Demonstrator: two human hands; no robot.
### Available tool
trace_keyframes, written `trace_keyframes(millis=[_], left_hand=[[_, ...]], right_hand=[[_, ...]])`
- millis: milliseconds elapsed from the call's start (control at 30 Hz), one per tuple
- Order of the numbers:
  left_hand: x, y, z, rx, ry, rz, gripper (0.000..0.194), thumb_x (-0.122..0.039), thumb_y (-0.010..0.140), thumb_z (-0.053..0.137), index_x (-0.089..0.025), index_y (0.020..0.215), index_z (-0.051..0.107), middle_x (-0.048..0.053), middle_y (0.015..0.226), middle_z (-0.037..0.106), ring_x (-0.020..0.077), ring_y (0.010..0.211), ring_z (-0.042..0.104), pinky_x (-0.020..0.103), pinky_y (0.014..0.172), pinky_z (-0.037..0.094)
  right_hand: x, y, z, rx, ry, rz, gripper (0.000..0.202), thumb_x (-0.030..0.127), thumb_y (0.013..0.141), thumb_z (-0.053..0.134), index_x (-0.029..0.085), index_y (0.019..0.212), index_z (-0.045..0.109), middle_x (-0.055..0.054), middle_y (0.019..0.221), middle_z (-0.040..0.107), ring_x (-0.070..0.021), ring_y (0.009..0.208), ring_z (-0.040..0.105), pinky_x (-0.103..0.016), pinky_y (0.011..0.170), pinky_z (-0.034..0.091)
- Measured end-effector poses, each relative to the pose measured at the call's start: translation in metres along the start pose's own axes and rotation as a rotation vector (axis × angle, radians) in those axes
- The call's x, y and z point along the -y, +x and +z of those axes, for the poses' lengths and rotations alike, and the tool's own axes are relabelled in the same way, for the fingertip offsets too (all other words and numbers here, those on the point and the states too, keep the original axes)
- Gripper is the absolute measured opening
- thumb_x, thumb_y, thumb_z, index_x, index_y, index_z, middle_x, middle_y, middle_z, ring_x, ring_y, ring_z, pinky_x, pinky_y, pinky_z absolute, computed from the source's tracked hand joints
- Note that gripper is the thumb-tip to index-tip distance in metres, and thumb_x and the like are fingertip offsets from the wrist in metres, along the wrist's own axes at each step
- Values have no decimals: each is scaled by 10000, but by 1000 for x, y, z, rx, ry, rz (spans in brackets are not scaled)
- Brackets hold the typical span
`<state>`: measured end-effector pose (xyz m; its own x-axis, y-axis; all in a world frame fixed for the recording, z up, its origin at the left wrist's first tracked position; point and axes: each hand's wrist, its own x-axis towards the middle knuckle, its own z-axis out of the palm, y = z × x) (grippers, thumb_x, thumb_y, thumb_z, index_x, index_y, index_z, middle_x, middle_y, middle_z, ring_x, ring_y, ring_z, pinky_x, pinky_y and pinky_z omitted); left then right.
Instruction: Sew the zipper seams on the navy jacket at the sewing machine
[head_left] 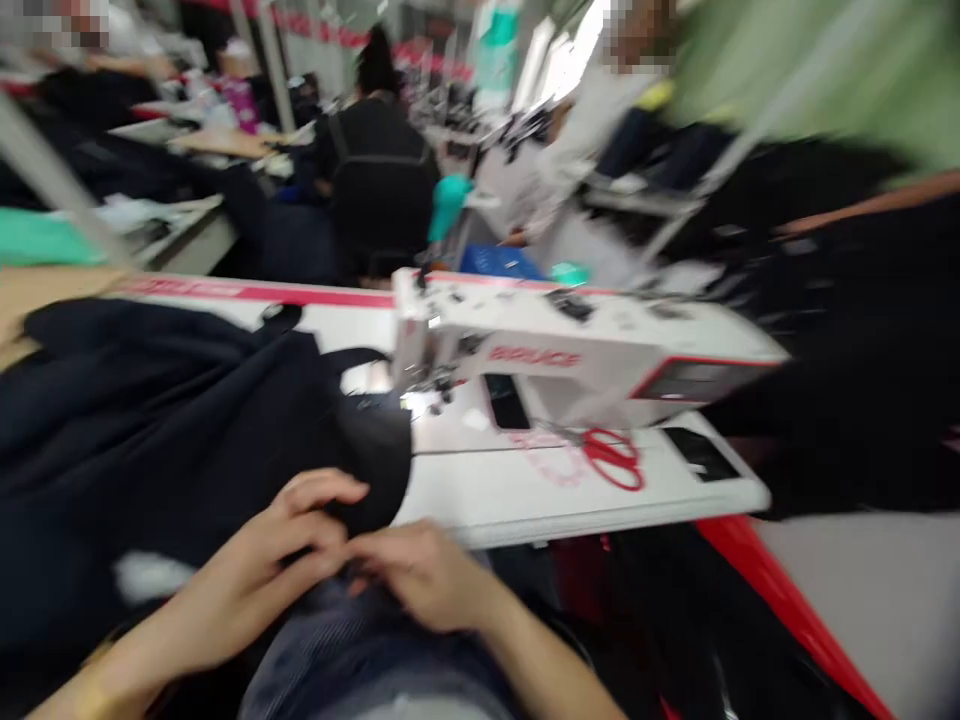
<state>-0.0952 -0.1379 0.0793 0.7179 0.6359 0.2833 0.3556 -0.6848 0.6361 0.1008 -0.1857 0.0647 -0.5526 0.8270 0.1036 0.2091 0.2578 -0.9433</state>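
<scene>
Dark navy fabric [225, 440] is heaped over the left side of the white sewing table [480, 500], and its rounded edge lies near the needle area of the sewing machine [570, 350]. My left hand [277, 555] rests at the fabric's front edge, thumb and fingers pinched on it. Close beside it, fingertips almost touching, my right hand [427, 575] has its fingers closed at the same edge. Motion blur softens both hands.
Red-handled scissors [615, 460] and a phone [506, 402] lie on the table by the machine. A dark panel [701, 453] is at the right end. Behind, a person sits on a black chair [381, 215]; another is at the upper right.
</scene>
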Motion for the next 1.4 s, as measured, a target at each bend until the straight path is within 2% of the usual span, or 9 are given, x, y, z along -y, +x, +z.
trace_keyframes(millis=[200,300,367,467,567,633,867,1100,1400], left_hand=[[1,8,7,31,-267,-119,104,-175,844,467,-158,805,563,59,947,549,136,914,509,264,844,428],[11,4,0,-196,-196,-229,118,-199,854,460,-155,776,537,39,830,555,125,819,522,269,787,441],[14,0,-3,-252,-59,-215,124,-206,860,451,-160,786,539,61,937,573,140,879,519,299,816,434],[16,-3,4,-58,173,-4,107,-177,841,471,-192,818,574,53,1195,505,187,1099,415,363,931,370],[17,-3,17,92,354,160,146,-139,823,472,-230,837,586,-5,1238,485,215,1224,252,424,1009,268],[19,-3,23,125,437,198,174,-122,825,454,-234,853,583,-17,1238,483,221,1245,204,442,1023,234],[27,-7,29,142,544,230,196,-111,837,434,-230,887,581,-43,1280,430,242,1246,172,439,1028,220],[28,-10,28,191,588,282,162,-149,850,448,-228,867,588,-52,1282,428,242,1261,157,440,1052,195],[36,-13,31,144,460,396,132,-186,842,504,-238,917,599,-99,1253,470,233,1223,230,424,1050,228]], right_hand=[[-29,6,-5,-220,-274,-149,248,151,857,390,186,945,620,-68,956,626,-170,886,549,-321,781,447],[-40,-4,-5,-72,-323,-106,283,146,862,365,197,981,617,-64,972,626,-174,898,550,-338,789,452],[-47,-9,-6,3,-286,13,281,188,875,368,219,1007,613,-55,1025,611,-169,921,554,-331,805,455],[-51,-8,-5,-175,-150,158,261,281,869,423,235,1068,585,-54,1030,593,-174,934,549,-322,812,450],[-47,2,-1,-409,121,229,287,347,847,468,237,1093,568,-27,829,596,-144,750,551,-274,682,464],[-44,9,3,-438,315,254,283,374,830,494,233,1054,592,-4,721,574,-125,659,527,-255,631,453],[-52,16,11,-413,592,266,231,355,821,522,217,960,645,5,658,558,-107,637,510,-241,629,423],[-53,13,-8,-338,456,179,125,267,766,603,257,861,683,10,709,593,-97,619,507,-217,563,406],[-45,13,-21,-145,279,133,164,285,810,537,172,743,636,18,596,561,-84,541,490,-195,511,388]])
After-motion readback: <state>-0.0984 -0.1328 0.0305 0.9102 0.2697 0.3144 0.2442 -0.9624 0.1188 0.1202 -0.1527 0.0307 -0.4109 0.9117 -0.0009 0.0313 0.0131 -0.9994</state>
